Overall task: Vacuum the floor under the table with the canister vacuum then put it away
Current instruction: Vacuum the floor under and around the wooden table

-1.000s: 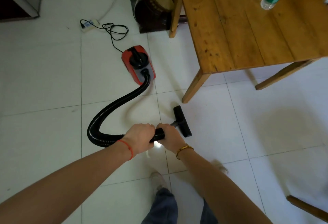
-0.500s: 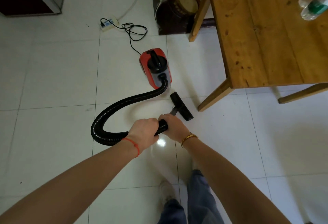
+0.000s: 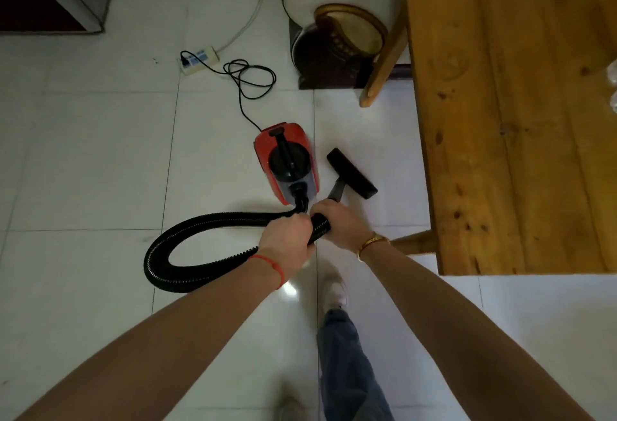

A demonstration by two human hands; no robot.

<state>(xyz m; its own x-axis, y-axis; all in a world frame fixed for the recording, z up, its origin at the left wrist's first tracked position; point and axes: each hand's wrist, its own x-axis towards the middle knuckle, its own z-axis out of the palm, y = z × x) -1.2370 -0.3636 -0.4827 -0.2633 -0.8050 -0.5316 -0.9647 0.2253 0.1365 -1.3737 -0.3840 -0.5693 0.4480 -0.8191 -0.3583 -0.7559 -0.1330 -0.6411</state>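
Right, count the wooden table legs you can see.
2. One slanted leg stands at the far corner beside the dark round stool; another pokes out under the near corner of the wooden table. Others may be hidden beneath the top.

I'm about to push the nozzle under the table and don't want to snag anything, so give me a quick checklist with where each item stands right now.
1. Both hands on the hose: ok. The left hand and right hand grip the black hose.
2. Floor nozzle aimed at the table: ok, it sits just beside the table edge.
3. Plugged in: ok, the cord runs to the power strip.
4. Hose slack: ok, it loops loosely on the floor.
5. Canister clear of the nozzle: not ok, it is close alongside.
6. Floor under the table clear: cannot tell, hidden by the tabletop.
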